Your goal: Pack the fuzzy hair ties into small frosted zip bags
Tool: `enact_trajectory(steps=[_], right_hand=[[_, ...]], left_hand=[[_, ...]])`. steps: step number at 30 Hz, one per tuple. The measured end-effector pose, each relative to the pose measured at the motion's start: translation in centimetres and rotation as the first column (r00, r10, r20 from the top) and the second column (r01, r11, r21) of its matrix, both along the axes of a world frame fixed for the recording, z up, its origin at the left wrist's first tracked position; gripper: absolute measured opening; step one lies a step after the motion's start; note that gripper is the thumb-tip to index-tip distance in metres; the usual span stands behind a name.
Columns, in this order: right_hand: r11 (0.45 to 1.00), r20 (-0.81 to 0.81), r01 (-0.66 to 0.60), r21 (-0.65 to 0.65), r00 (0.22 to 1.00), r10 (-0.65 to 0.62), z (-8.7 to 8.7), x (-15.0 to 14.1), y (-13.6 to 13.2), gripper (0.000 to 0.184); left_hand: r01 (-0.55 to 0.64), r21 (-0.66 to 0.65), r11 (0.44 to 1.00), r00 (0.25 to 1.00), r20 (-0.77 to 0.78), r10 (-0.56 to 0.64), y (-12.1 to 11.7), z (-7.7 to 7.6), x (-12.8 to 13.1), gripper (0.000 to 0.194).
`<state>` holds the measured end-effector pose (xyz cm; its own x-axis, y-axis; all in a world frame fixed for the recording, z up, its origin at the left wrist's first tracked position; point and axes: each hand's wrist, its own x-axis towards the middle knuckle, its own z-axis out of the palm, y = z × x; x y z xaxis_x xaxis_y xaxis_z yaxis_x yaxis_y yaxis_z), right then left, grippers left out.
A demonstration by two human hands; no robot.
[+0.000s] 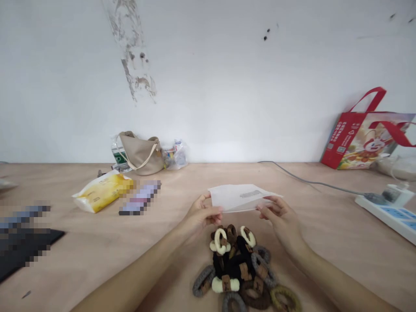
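Both hands up over the front-centre of the worktop [81, 260]. L hand [203, 212] pinches one end of a frosted white poly bag [240, 197], R hand [276, 214] the other. Narrow grip, thumb & fingers on the thin edges only. Bag hangs in the air between my hands, looks flat, w/ a grey label on its face; can't tell if the mouth's parted, nothing visible inside. Right below, a loose heap of fabric hair ties [232, 264], black, cream, grey & brown w/ brown tags, all on the worktop, none in the bag as far as I can see. Hands not touching them. Far R edge: power strip [390, 214], red tote bag [357, 138]. Far L: yellow packet [102, 190].
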<state>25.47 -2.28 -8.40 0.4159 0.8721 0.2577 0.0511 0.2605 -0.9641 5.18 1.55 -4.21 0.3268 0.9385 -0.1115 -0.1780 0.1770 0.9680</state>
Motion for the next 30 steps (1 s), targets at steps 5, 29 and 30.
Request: enact_trajectory(steps=[5,29,30], right_hand=[[0.998,0.01,-0.07,0.0,0.997,0.07,0.2,-0.1,-0.1,0.043],[0.916,0.364,-0.341,-0.21,0.842,0.397,-0.9,-1.6,-1.3,0.026],[0.913,0.379,-0.347,-0.214,0.832,0.405,-0.9,-1.6,-1.4,0.026]], left_hand=[[-0.098,0.06,0.993,0.994,-0.042,0.101,0.6,0.3,-0.4,0.069],[-0.102,0.568,0.817,0.695,-0.547,0.467,0.0,-0.8,-0.3,0.009],[-0.103,0.574,0.812,0.688,-0.548,0.475,0.0,-0.7,-0.4,0.008]])
